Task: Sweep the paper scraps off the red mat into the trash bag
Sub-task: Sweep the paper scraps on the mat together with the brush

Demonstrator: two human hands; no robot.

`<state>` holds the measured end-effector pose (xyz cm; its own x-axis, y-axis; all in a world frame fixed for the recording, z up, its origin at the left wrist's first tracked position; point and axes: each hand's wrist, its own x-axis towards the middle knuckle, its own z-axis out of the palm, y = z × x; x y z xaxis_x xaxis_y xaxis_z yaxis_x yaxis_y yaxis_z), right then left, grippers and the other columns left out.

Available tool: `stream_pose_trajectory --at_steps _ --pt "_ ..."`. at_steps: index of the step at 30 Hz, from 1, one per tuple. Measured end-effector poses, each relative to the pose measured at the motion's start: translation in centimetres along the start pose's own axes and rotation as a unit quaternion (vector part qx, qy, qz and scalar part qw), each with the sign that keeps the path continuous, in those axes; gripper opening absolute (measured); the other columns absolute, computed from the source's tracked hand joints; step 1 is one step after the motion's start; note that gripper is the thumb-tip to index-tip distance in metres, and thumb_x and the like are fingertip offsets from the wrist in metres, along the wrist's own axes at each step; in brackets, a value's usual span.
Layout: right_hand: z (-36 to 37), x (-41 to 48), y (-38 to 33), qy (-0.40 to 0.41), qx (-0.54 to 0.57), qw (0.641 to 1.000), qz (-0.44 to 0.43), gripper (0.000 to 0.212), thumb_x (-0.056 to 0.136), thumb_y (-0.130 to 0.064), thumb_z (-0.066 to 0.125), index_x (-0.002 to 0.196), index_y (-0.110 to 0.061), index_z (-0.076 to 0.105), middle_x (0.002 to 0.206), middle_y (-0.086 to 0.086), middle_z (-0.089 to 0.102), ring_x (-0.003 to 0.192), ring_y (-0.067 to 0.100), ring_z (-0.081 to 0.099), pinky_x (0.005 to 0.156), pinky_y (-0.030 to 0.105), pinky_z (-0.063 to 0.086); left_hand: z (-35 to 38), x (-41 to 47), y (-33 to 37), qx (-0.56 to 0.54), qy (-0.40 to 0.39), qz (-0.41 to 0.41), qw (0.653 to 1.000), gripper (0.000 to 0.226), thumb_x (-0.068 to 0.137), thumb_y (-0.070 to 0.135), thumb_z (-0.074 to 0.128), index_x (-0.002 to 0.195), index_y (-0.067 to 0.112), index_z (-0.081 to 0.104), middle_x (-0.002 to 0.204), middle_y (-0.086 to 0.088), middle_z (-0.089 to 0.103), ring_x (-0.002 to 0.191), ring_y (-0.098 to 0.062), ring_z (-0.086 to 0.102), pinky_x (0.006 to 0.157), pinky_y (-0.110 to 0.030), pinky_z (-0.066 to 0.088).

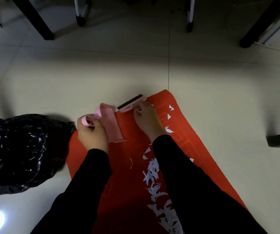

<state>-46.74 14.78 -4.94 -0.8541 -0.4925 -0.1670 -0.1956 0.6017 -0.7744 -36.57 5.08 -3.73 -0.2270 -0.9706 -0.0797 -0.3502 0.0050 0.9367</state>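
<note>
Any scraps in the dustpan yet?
No: the dustpan held by the left hand shows bare pink inside, and the paper scraps in view lie on the red mat.

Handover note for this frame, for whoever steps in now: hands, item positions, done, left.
Left hand grips the pink dustpan by its handle, over the far-left part of the red mat.
Right hand grips the pink brush at the mat's far end.
Black trash bag sits on the floor left of the mat.
Done: no scraps show in the dustpan.
Left: sweep the paper scraps strewn along the mat into it, then tip into the bag.
</note>
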Motion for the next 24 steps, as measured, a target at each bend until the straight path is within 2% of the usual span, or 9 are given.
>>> stream_pose_trajectory --at_steps 3,6,11,14,17,19,21,24 --pt "1.0 0.8 0.5 -0.024 0.003 1.0 0.014 0.023 0.094 -0.005 0.046 0.113 0.0 0.059 0.119 0.016 0.059 0.111 0.025 0.056 0.09 0.024 0.043 -0.2 0.1 -0.2 0.007 -0.001 -0.001 1.0 0.012 0.089 0.003 0.05 0.09 0.015 0.051 0.069 0.016 0.048 0.055 0.021 0.049 0.056 0.002 0.035" --pt "1.3 0.8 1.1 -0.05 -0.036 0.998 0.025 0.025 0.096 -0.006 0.044 0.115 0.002 0.058 0.12 0.019 0.059 0.114 0.028 0.054 0.096 0.032 0.042 -0.2 -0.1 -0.2 0.01 0.004 0.003 1.0 0.011 0.089 0.005 0.05 0.089 0.016 0.051 0.069 0.017 0.048 0.056 0.021 0.049 0.056 0.002 0.035" --pt "0.2 -0.2 0.8 -0.041 -0.06 0.996 0.048 0.029 0.098 -0.005 0.035 0.106 0.004 0.061 0.109 0.018 0.064 0.097 0.026 0.062 0.078 0.026 0.045 0.1 -0.8 0.1 0.005 -0.007 0.016 1.0 0.012 0.09 0.002 0.049 0.091 0.015 0.051 0.069 0.016 0.047 0.056 0.023 0.049 0.056 0.004 0.034" --pt "-0.8 -0.6 0.0 -0.015 -0.061 0.997 0.045 0.026 0.093 -0.001 0.038 0.102 0.007 0.061 0.106 0.021 0.063 0.093 0.03 0.061 0.074 0.031 0.047 0.4 -1.0 0.3 0.0 -0.014 0.019 1.0 0.014 0.089 0.001 0.049 0.092 0.015 0.051 0.07 0.016 0.048 0.056 0.022 0.049 0.056 0.003 0.034" --pt "-1.6 -0.6 -0.7 0.024 -0.036 0.998 0.036 0.024 0.091 -0.001 0.041 0.098 0.008 0.062 0.102 0.02 0.062 0.091 0.03 0.06 0.079 0.037 0.048 0.7 -0.8 0.5 0.002 -0.015 0.019 1.0 0.013 0.089 0.003 0.049 0.091 0.016 0.051 0.069 0.016 0.048 0.055 0.019 0.05 0.055 0.002 0.035" --pt "-1.7 -0.1 -1.0 0.031 -0.018 0.999 0.027 0.023 0.09 -0.001 0.043 0.1 0.006 0.062 0.106 0.019 0.062 0.098 0.028 0.059 0.084 0.033 0.046 0.9 -0.6 0.5 0.002 -0.016 0.015 1.0 0.012 0.09 0.005 0.049 0.09 0.017 0.051 0.068 0.015 0.049 0.053 0.017 0.05 0.055 -0.001 0.036" --pt "-1.6 0.6 -1.0 0.021 -0.009 1.0 0.021 0.023 0.092 -0.002 0.044 0.106 0.003 0.061 0.112 0.018 0.062 0.106 0.026 0.057 0.088 0.027 0.044 1.2 -0.4 0.5 0.003 -0.019 0.017 1.0 0.011 0.09 0.006 0.049 0.089 0.017 0.051 0.067 0.014 0.048 0.052 0.016 0.05 0.055 -0.002 0.037" --pt "-1.1 1.7 -0.7 -0.004 -0.011 1.0 0.019 0.024 0.095 -0.008 0.046 0.114 0.001 0.059 0.12 0.016 0.061 0.113 0.025 0.056 0.098 0.03 0.045 1.5 0.0 0.5 -0.001 -0.018 0.024 1.0 0.009 0.091 0.007 0.049 0.09 0.015 0.051 0.067 0.013 0.048 0.053 0.016 0.049 0.054 0.0 0.036"
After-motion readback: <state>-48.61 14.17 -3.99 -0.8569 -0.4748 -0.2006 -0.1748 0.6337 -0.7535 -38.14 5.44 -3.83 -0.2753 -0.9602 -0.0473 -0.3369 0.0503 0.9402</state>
